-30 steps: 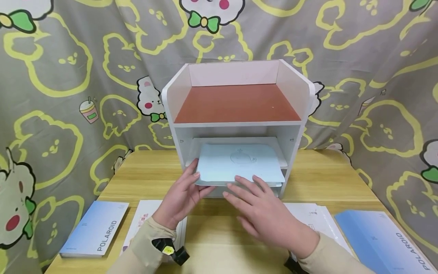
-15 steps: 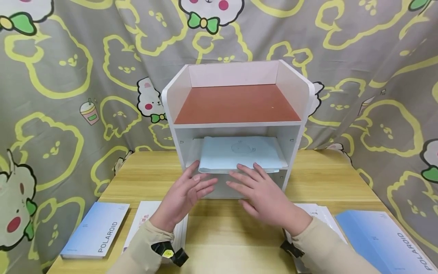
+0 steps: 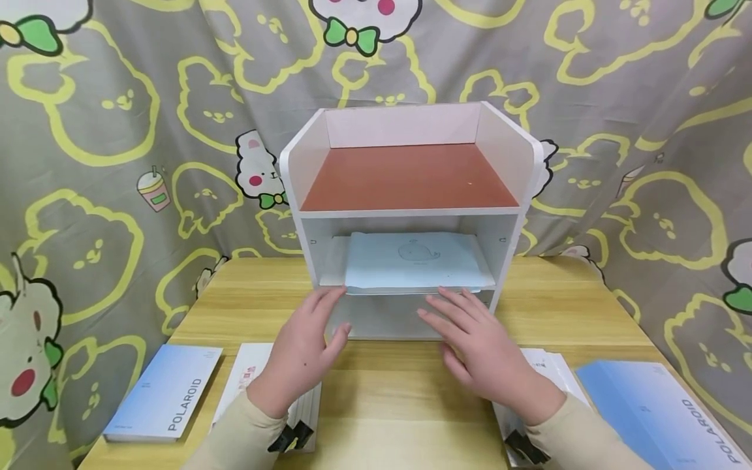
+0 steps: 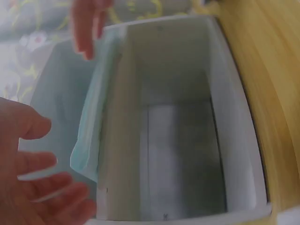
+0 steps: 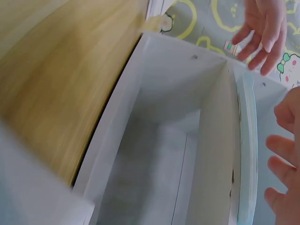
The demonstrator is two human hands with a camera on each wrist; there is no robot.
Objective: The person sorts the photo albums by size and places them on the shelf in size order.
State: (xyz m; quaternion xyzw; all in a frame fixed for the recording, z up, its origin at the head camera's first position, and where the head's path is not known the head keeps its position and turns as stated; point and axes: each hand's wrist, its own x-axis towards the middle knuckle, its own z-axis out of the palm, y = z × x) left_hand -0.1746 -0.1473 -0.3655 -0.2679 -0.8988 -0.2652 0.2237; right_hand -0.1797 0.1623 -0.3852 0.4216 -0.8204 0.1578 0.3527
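A flat stack of light-blue booklets [image 3: 418, 260] with a whale drawn on its cover lies on the middle board of a small white shelf unit [image 3: 411, 213]. My left hand [image 3: 302, 349] has its fingertips right at the stack's front left corner, the thumb held apart. Fingers of my right hand [image 3: 487, 349] are spread in front of the stack's front edge, towards its right side. Neither hand grips anything. In the left wrist view the blue stack [image 4: 93, 112] shows its front edge, roughly level with the edge of the board. The right wrist view shows the same blue edge [image 5: 247, 150].
Beneath the middle board is a lower compartment [image 3: 390, 320]. White books lie under my left forearm [image 3: 247, 365] and my right forearm [image 3: 537, 362]. Blue POLAROID books sit farther out, one at left [image 3: 164, 391] and a stack at right [image 3: 658, 408]. A patterned curtain [image 3: 194, 85] hangs behind.
The blue stack has slid back into the shelf. My left hand has let go of its left side and turned, palm no longer up. My right hand has moved slightly right.
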